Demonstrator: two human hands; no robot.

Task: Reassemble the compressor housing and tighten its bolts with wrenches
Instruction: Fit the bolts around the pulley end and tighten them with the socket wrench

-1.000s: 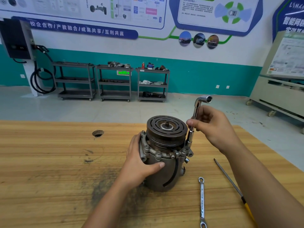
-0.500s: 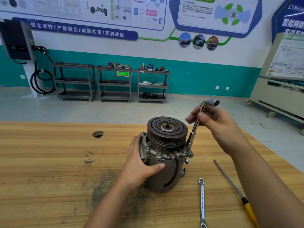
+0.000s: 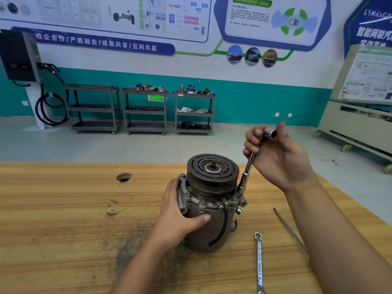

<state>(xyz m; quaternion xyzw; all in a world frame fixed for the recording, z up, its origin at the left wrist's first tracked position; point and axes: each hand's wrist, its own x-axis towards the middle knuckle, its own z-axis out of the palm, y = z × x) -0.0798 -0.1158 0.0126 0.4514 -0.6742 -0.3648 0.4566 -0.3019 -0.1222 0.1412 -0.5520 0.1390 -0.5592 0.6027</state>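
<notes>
The grey compressor stands upright on the wooden table, its dark grooved pulley on top. Several bolts ring the housing flange. My left hand wraps the housing's left side, thumb across the front. My right hand holds the bent top of an L-shaped socket wrench, fingers curled on the handle. The wrench's lower socket sits on a bolt at the flange's right edge.
A ring spanner lies on the table right of the compressor, and a long screwdriver lies beyond it under my right forearm. A round hole marks the table at left. Three metal carts stand by the far wall.
My right hand slid up the wrench shaft to its bent top and turned the handle round. The left hand and the compressor stayed put.
</notes>
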